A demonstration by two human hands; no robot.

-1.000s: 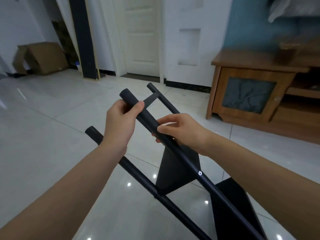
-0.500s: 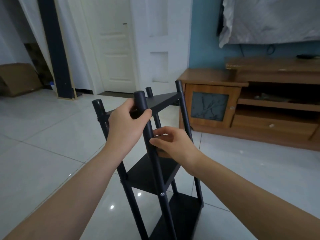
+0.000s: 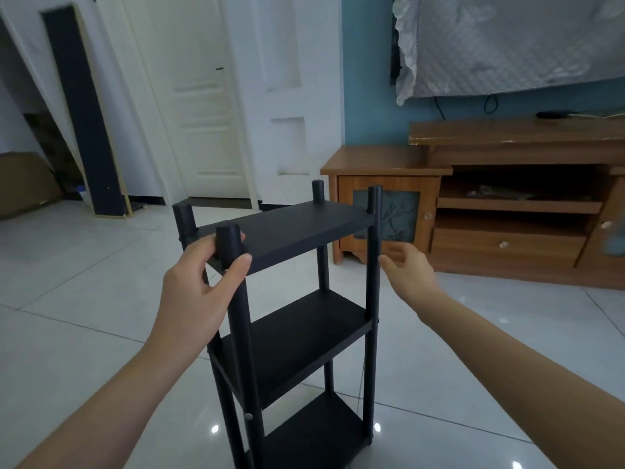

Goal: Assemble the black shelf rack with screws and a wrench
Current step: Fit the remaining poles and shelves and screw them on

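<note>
The black shelf rack [image 3: 291, 228] stands upright on the tiled floor, with three black boards between four round black posts. My left hand [image 3: 203, 286] grips the near left post just below its top, thumb and fingers curled round it. My right hand [image 3: 406, 269] hovers beside the near right post [image 3: 373, 265], its fingers loosely bent and holding nothing; whether they touch the post I cannot tell. A silver screw head [image 3: 248, 416] shows low on the near left post. No wrench is in view.
A wooden TV cabinet [image 3: 507, 211] stands close behind the rack on the right, under a covered screen [image 3: 507, 45]. A white door [image 3: 203, 113] and a dark upright panel [image 3: 84, 113] are at the back left, with a cardboard box [image 3: 23, 184] beside them. Glossy white tiles [image 3: 84, 299] surround the rack.
The rack has gone from lying tilted in my hands to standing upright. My right hand has let go of the near left post and moved right, next to the near right post.
</note>
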